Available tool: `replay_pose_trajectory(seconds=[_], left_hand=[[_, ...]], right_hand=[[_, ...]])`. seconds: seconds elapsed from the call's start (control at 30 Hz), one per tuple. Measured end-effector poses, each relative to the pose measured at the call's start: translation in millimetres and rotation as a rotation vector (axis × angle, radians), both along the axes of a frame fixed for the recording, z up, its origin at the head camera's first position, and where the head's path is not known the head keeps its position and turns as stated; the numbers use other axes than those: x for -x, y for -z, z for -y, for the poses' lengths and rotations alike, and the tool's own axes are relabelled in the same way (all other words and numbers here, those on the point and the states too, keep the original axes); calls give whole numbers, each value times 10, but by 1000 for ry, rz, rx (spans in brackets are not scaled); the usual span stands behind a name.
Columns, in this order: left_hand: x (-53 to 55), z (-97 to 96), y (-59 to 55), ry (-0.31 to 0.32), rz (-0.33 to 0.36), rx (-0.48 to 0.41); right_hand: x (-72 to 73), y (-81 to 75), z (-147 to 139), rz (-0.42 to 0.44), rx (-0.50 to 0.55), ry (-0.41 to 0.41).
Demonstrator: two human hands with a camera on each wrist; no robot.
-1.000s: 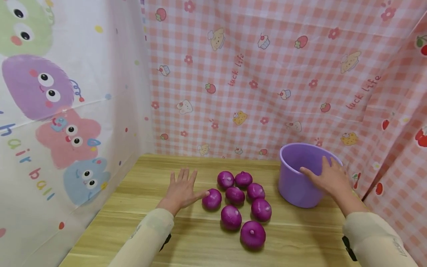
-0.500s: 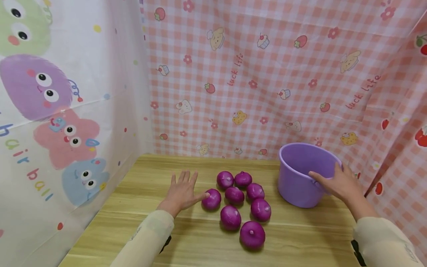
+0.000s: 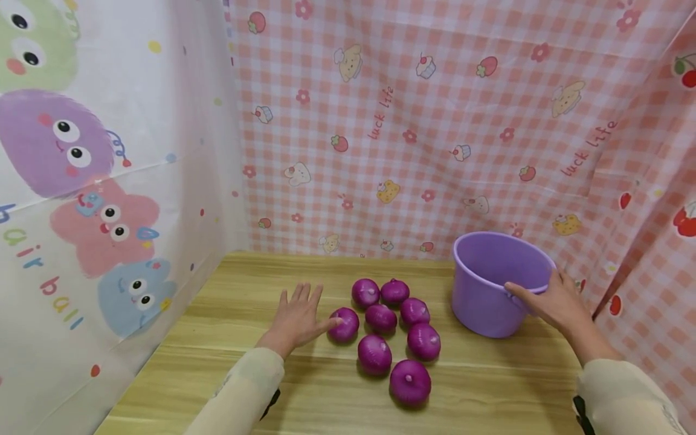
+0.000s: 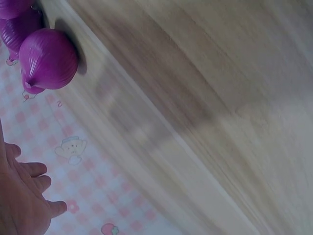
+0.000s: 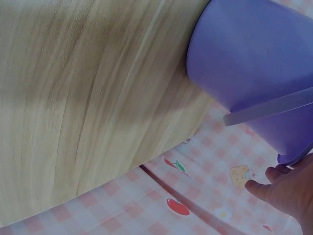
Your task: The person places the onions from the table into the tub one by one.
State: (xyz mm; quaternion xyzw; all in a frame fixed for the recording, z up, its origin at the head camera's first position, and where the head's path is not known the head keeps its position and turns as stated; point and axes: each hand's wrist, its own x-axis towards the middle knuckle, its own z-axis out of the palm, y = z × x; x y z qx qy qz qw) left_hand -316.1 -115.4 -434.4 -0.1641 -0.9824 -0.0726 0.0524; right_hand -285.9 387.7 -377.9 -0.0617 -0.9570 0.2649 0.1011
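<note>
In the right wrist view, a purple bucket (image 5: 254, 49) fills the stretch from 1 to 3 o'clock, with a paler handle (image 5: 274, 108) lying across its side near 3 o'clock. At 4 o'clock the right hand (image 5: 288, 190) meets the bucket's rim (image 5: 297, 154), one finger standing out toward 10 o'clock. A wood-grained tabletop (image 5: 88, 98) spreads from 8 round to 12 o'clock, while pink-and-white checked cloth (image 5: 124, 205) runs from 4 to 7 o'clock, bearing a red fruit print (image 5: 177, 206) near 6 o'clock.
</note>
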Motion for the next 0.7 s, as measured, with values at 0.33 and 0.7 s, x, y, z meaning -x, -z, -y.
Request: replay_pose_trajectory(seconds=[0.33, 0.7], left_hand=[[16, -70, 108, 4, 16, -69], [24, -180, 251, 10, 85, -243]], right_hand=[[-4, 2, 2, 2, 105, -6], [11, 54, 18, -51, 158, 6]])
